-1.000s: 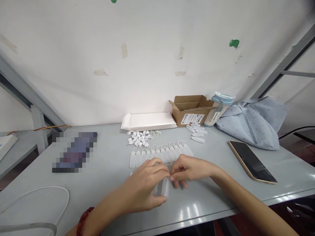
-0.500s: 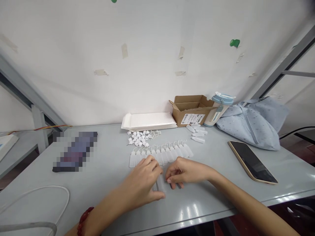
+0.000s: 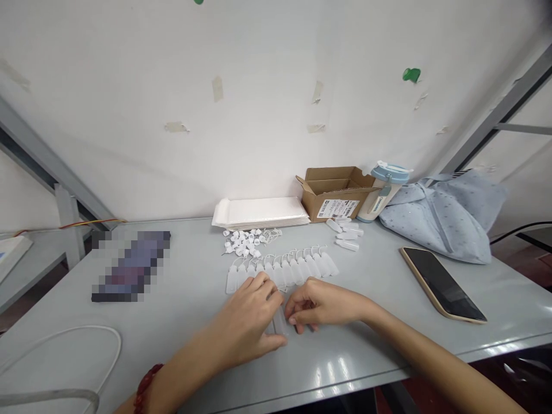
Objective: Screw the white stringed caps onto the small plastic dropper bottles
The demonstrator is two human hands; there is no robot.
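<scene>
My left hand [image 3: 252,313] arches over a few translucent plastic tubes [image 3: 281,323] lying side by side, its fingers at their far end and its thumb by the near end. Part of these tubes is hidden under the palm. Against their right side is my right hand [image 3: 317,305], fingers curled and thumb pressed in; what it pinches, if anything, is hidden. Just beyond the hands lies a row of translucent tubes with string loops [image 3: 297,269] at their far ends. Small white caps [image 3: 242,242] form a loose pile behind, beside some pale string loops [image 3: 272,235].
Several loose tubes [image 3: 347,236] lie before an open cardboard box [image 3: 336,201]. White padded envelopes [image 3: 263,211] are stacked by the wall. A tumbler [image 3: 382,192], a blue cloth bag [image 3: 435,221] and a phone [image 3: 442,284] stand right; a blurred object [image 3: 133,267] and cable [image 3: 116,339] lie left.
My right hand has shifted slightly left and nearer to me, closing in on the tubes under the left hand. The left hand has barely moved.
</scene>
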